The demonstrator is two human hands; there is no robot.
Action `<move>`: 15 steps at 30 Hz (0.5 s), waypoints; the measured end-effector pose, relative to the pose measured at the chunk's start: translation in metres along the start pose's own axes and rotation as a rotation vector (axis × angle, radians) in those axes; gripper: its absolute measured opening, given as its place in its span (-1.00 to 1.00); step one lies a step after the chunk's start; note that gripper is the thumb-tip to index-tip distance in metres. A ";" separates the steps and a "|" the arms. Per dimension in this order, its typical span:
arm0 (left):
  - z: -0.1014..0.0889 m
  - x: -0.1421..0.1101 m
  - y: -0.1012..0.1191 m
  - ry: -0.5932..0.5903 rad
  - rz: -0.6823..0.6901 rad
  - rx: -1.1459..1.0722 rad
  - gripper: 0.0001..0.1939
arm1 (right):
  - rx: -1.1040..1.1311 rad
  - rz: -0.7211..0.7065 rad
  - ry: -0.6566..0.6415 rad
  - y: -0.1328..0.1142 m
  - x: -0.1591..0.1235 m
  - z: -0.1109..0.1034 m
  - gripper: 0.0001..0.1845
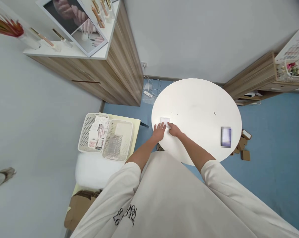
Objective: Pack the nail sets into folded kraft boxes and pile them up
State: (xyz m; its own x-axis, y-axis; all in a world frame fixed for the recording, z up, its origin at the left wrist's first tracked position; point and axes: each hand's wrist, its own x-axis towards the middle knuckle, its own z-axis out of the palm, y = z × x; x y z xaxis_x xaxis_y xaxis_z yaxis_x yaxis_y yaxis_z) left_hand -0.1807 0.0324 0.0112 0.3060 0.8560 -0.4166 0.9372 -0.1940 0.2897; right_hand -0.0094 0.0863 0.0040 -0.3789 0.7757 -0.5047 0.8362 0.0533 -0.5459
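A small, flat, white square piece, perhaps a card or thin packet, lies at the left side of the round white table. My left hand rests at its lower left edge, fingers spread and lying flat, with a ring on one finger. On the other side, my right hand is mostly closed, its forefinger tip at the piece's right edge. My fingers cover the lower corners, and its exact kind is too small to tell.
A blurred purple-and-white object lies at the table's right. Left of me stand a basket of cards and a basket of clear cases. A wooden cabinet stands beyond. Brown boxes and a power strip lie on the floor.
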 end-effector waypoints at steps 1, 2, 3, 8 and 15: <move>-0.001 0.001 0.001 0.008 0.002 0.005 -0.17 | -0.009 0.006 -0.011 0.001 -0.002 -0.002 -0.21; -0.002 0.002 0.002 0.021 0.005 0.012 -0.18 | -0.013 0.014 -0.014 0.001 -0.005 -0.004 -0.21; -0.004 0.003 0.003 0.031 0.007 0.019 -0.20 | -0.012 0.023 -0.006 0.002 -0.009 -0.005 -0.23; -0.015 0.003 0.006 0.067 0.033 0.020 -0.30 | 0.039 0.069 0.088 0.008 -0.047 -0.005 -0.36; -0.019 -0.001 0.011 0.078 0.079 0.008 -0.27 | 0.104 0.190 0.131 0.035 -0.116 -0.012 -0.46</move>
State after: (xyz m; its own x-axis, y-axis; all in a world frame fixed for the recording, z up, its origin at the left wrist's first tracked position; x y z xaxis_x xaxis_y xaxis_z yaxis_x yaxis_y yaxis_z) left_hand -0.1741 0.0382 0.0310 0.3650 0.8726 -0.3244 0.9123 -0.2657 0.3118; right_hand 0.0681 0.0060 0.0513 -0.1588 0.8409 -0.5174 0.8395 -0.1608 -0.5190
